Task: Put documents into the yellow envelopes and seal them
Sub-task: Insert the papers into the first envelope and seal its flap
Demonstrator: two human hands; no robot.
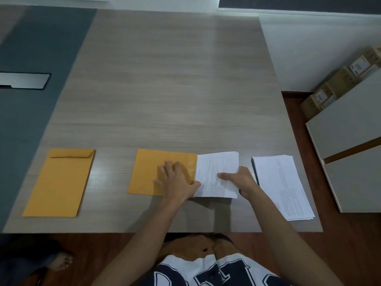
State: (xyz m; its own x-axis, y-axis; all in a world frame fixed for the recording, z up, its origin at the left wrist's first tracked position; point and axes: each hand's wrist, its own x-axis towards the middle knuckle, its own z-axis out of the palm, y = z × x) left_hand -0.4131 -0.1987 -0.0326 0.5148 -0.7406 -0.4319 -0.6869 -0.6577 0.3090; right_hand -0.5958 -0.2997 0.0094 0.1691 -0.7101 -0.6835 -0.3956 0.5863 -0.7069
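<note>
Head view, lower centre of the frame: a yellow envelope [158, 172] lies sideways on the tabletop [165, 89] with its open mouth toward the right, and a sheaf of documents [216, 172] pokes out of that mouth, most of it outside.

The left hand [177, 180] lies flat on the envelope, fingers [165, 168] spread and pressing it down near the mouth. The right hand [241, 180] pinches the sheaf at its right edge, thumb on top, the other fingers hidden beneath.

Risks, as I judge them: the sheets look loosely squared, so a leading corner could catch on the lip of the mouth and buckle or fan out. If the left hand's pressure closes the mouth, the paper may jam; if that hand lifts, the envelope could slide left with the push. The glossy strip at the mouth may be adhesive and could grab the top sheet.

A second yellow envelope [59, 182] lies in the lower left, flap folded down; whether it holds anything cannot be told. A stack of papers [284, 186] waits in the lower right, just beside the right hand.
</note>
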